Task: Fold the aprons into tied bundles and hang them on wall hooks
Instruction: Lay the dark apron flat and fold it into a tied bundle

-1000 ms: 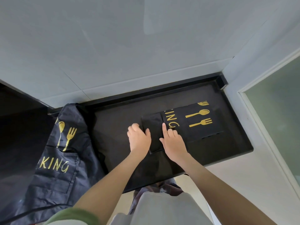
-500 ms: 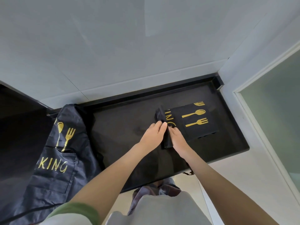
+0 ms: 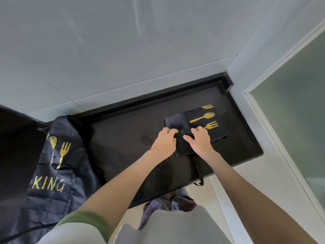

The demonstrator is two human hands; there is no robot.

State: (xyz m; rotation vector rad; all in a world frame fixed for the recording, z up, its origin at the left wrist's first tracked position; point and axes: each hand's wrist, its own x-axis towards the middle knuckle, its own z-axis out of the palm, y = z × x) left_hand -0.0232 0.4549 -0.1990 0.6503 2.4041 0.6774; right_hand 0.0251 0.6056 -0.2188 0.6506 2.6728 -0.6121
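Folded apron (image 3: 183, 125) toward right end of tabletop (image 3: 123, 138)

Lies flat on the black tabletop, gold spoon-and-fork print up, with a dark flap turned over its left part. Left grip (image 3: 164, 141): fingers curled over the flap's left edge, holding it. Right grip (image 3: 200, 140): fingers bent on the flap's right side, thumb laid across the cloth. Strap (image 3: 198, 169) trails off the tabletop's front edge. Second apron (image 3: 51, 173) drapes over the tabletop's left end.
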